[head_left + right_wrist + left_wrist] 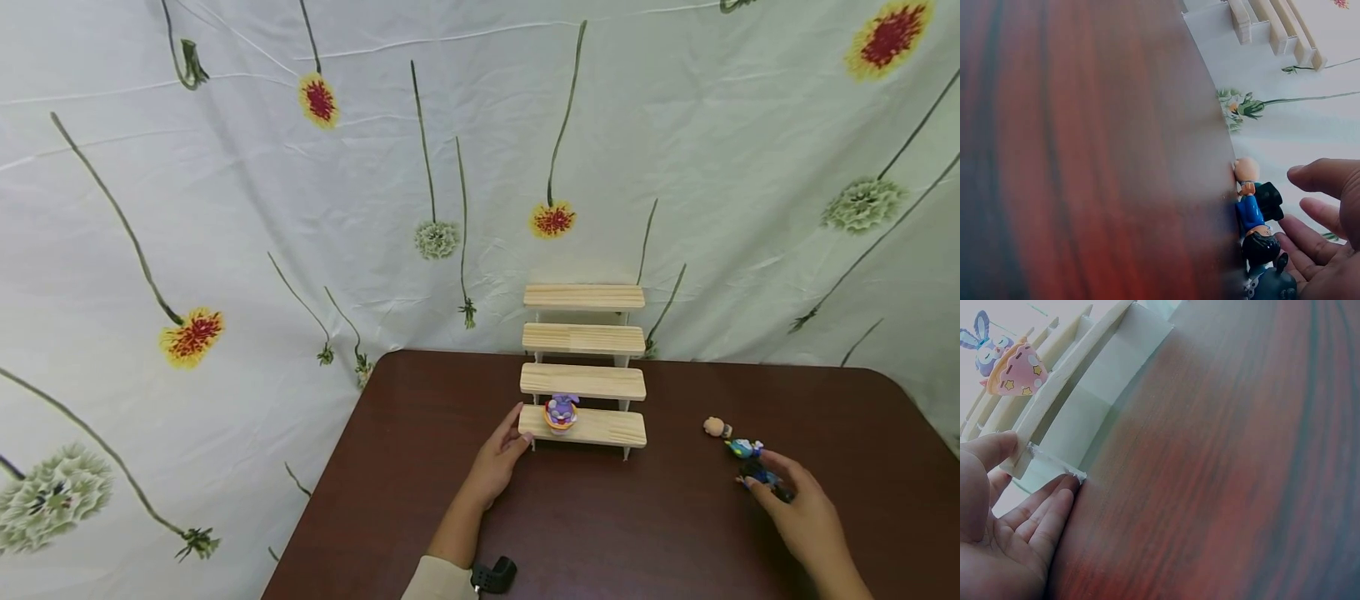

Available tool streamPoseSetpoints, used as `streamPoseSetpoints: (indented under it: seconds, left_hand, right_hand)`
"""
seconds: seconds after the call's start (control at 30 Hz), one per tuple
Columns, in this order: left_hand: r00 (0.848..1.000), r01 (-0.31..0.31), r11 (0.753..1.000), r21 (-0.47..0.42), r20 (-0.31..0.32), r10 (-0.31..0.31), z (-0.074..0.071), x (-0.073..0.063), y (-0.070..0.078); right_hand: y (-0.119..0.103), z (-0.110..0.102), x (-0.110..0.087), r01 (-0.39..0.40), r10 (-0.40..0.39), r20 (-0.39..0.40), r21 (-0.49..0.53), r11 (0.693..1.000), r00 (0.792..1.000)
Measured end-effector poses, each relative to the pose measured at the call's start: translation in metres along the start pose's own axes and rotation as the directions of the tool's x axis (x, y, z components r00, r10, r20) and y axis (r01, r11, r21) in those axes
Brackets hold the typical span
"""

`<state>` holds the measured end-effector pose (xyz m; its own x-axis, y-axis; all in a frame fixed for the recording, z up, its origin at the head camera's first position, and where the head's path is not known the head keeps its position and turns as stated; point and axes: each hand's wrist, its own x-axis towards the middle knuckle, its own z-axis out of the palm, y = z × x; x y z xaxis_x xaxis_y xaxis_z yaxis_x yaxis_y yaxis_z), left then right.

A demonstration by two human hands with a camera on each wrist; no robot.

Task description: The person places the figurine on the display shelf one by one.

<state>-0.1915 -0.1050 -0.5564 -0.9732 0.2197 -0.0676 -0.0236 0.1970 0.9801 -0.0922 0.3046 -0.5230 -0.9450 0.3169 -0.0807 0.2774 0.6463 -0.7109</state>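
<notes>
At the left end of the lowest board, my left hand point(497, 462) grips a stepped wooden stand point(583, 382), thumb on the board's end and the other fingers at its leg. A purple rabbit-eared figurine point(561, 412) in a pink and orange cup-shaped base sits on that board, near my left fingertips. My right hand point(806, 508) is beside a row of small figurines lying on the table, its thumb and fingers apart. Among them are a beige-headed one point(717, 427), a teal one point(743, 448), a black-haired one in blue point(1250, 212) and a dark grey one point(1275, 286).
The stand's upper boards hold nothing. It stands at the far edge of a dark brown table point(600, 525), against a white flower-printed cloth point(360, 175). A black band point(495, 575) is around my left wrist.
</notes>
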Motion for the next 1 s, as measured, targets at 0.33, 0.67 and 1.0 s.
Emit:
streamPoseSetpoints:
  seconds: [0.33,0.67,1.0]
  left_hand:
    - [1.0,0.003,1.0,-0.013,0.002,-0.003,-0.0004,0.0005,0.0017]
    - [1.0,-0.001,1.0,-0.003,0.005,0.001,-0.0005,0.0013,0.0]
    - [1.0,0.001,1.0,-0.004,0.003,-0.001,0.0,0.0005,0.0003]
  right_hand:
    - [-0.0002,0.0,0.0059,0.003,0.0,0.046,-0.061,0.998,0.999]
    - [0.0013,-0.0019,0.0078,0.038,-0.031,0.059,-0.115,0.993,0.998]
    - [0.002,-0.0013,0.0056,0.107,-0.102,0.045,-0.139,0.984,0.994]
